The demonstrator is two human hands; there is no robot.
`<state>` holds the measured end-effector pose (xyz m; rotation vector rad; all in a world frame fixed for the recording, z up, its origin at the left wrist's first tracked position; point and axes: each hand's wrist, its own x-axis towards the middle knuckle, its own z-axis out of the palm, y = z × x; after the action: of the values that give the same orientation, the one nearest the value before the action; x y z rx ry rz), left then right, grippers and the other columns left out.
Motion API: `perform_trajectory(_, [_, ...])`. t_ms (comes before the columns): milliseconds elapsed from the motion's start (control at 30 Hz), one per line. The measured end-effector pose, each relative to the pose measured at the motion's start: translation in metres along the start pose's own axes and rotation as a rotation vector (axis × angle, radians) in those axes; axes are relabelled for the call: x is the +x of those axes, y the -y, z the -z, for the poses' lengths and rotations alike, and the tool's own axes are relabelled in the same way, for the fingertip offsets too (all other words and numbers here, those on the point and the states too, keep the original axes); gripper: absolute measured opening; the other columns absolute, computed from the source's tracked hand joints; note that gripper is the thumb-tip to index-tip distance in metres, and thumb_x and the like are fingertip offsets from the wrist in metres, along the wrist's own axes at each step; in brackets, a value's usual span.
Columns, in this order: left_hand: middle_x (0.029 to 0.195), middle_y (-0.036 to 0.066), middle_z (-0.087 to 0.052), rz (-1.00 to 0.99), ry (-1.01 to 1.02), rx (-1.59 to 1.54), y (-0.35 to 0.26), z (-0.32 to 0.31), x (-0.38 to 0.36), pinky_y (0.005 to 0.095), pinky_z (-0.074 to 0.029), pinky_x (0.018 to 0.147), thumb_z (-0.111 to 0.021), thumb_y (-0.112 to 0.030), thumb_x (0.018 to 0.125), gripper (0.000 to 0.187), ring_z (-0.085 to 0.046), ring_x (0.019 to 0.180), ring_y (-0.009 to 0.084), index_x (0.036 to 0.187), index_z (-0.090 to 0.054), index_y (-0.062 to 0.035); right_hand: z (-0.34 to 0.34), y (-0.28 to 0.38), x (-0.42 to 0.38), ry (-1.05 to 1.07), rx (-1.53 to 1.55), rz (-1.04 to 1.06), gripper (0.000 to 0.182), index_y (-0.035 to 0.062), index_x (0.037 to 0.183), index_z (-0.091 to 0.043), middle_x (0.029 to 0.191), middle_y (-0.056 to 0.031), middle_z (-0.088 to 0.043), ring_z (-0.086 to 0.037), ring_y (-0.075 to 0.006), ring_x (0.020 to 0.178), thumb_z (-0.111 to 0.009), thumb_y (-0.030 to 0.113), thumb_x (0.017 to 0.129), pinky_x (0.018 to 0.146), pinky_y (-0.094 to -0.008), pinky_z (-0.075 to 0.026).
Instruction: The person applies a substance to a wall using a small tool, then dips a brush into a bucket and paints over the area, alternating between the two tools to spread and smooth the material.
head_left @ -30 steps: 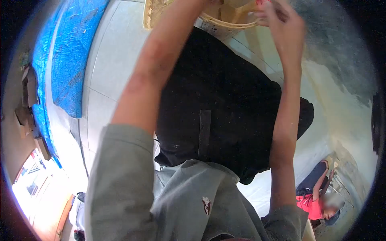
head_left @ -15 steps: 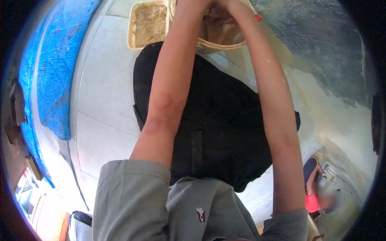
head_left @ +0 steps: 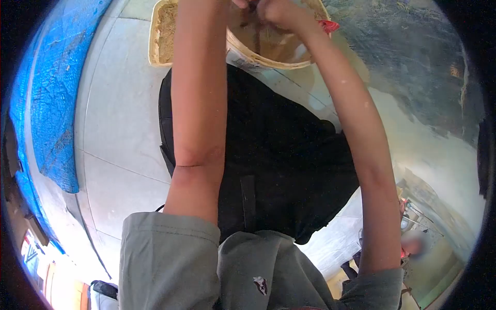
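Having moved inward from the bucket's rim, the right hand is curling near the left hand over the bucket, beside the red object. Whether either is gripping anything remains indeterminable.

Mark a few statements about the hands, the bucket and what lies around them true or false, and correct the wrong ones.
1. The left hand and right hand are close together over the bucket. True.
2. The blue sheet lies on the right side of the view. False: the blue sheet is on the left side.
3. Something red shows at the right side of the bucket's rim. True.
4. The tray left of the bucket holds bright green liquid. False: the tray holds rough tan material.
5. Long sleeves cover both forearms. False: the sleeves are short and the forearms are bare.
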<state>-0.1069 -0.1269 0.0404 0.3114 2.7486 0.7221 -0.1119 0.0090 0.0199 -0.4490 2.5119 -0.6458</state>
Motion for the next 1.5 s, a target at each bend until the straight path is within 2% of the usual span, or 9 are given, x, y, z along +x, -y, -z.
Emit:
perform_trajectory(67, [0.079,0.016,-0.065,0.033,0.026,-0.036,0.002,0.004,-0.008,0.0387,-0.051,0.061,-0.061,-0.015,0.076,0.018,-0.063,0.069,0.0263,0.084,-0.066,0.0003,-0.016,-0.004,0.008,-0.303,-0.784,0.534,0.025,0.0027,0.092,-0.065,0.084,-0.0151,-0.064,-0.059,-0.0263,0.082,-0.065,0.020,0.074,0.073,-0.0370,-0.047])
perform_trajectory(367, [0.080,0.014,-0.065,0.146,0.119,-0.196,-0.001,0.032,-0.034,0.0367,-0.050,0.056,-0.061,-0.020,0.079,0.024,-0.062,0.064,0.0236,0.090,-0.063,0.0012,0.007,0.064,-0.006,0.131,-0.462,-0.124,0.042,0.0041,0.106,-0.061,0.109,-0.0143,-0.062,-0.059,-0.0291,0.095,-0.064,0.036,0.078,0.083,-0.0374,-0.045])
perform_trajectory(567, [0.080,0.012,-0.065,0.231,0.184,-0.310,0.001,0.050,-0.047,0.0354,-0.050,0.053,-0.060,-0.023,0.081,0.028,-0.061,0.061,0.0217,0.094,-0.061,0.0018,-0.028,0.014,-0.008,-0.404,-0.709,0.374,0.026,0.0079,0.105,-0.062,0.097,-0.0145,-0.064,-0.063,-0.0245,0.081,-0.058,0.013,0.081,0.067,-0.0340,-0.051])
perform_trajectory(667, [0.081,0.012,-0.064,0.229,0.202,-0.366,-0.006,0.063,-0.045,0.0348,-0.050,0.052,-0.060,-0.025,0.082,0.030,-0.060,0.059,0.0208,0.095,-0.060,0.0022,-0.031,0.030,0.001,0.080,-0.493,0.122,0.023,0.0079,0.099,-0.064,0.103,-0.0164,-0.062,-0.062,-0.0288,0.087,-0.057,0.012,0.077,0.075,-0.0367,-0.049])
perform_trajectory(833, [0.082,0.010,-0.064,0.065,0.176,-0.444,-0.016,0.083,-0.017,0.0330,-0.050,0.049,-0.059,-0.030,0.084,0.035,-0.060,0.058,0.0197,0.096,-0.058,0.0030,-0.052,0.027,0.009,-0.354,-0.548,0.239,0.022,0.0069,0.095,-0.067,0.103,-0.0185,-0.063,-0.061,-0.0294,0.096,-0.053,0.016,0.081,0.083,-0.0378,-0.047])
perform_trajectory(1000, [0.073,0.009,-0.061,-0.043,0.073,-0.322,0.001,0.062,-0.006,0.0333,-0.048,0.048,-0.058,-0.036,0.086,0.038,-0.058,0.053,0.0192,0.086,-0.058,0.0020,-0.045,0.058,0.000,0.119,-0.424,0.050,0.026,0.0018,0.095,-0.065,0.106,-0.0197,-0.062,-0.060,-0.0307,0.099,-0.053,0.019,0.080,0.085,-0.0393,-0.047])
perform_trajectory(1067, [0.053,0.010,-0.056,-0.081,-0.049,-0.219,0.001,0.057,-0.008,0.0359,-0.046,0.047,-0.057,-0.033,0.085,0.040,-0.058,0.048,0.0204,0.065,-0.059,0.0012,-0.064,0.033,0.001,-0.254,-0.563,0.171,0.029,0.0037,0.101,-0.063,0.101,-0.0189,-0.063,-0.061,-0.0310,0.095,-0.053,0.019,0.079,0.083,-0.0397,-0.048])
perform_trajectory(1333, [0.060,0.017,-0.059,-0.133,-0.043,-0.539,-0.008,0.063,-0.012,0.0340,-0.048,0.051,-0.054,-0.021,0.084,0.030,-0.060,0.051,0.0213,0.084,-0.060,0.0077,0.001,0.077,-0.092,-0.401,0.050,-0.077,0.020,-0.0031,0.089,-0.062,0.082,-0.0205,-0.064,-0.061,-0.0380,0.078,-0.061,0.010,0.073,0.071,-0.0431,-0.050])
perform_trajectory(1500, [0.084,0.008,-0.065,-0.424,0.258,-0.813,-0.039,0.078,-0.017,0.0292,-0.051,0.065,-0.061,-0.019,0.085,0.025,-0.062,0.075,0.0153,0.098,-0.062,0.0033,0.010,0.049,-0.153,-0.678,0.669,0.030,0.015,-0.0023,0.090,-0.061,0.086,-0.0099,-0.065,-0.063,-0.0168,0.070,-0.064,0.011,0.083,0.064,-0.0280,-0.052])
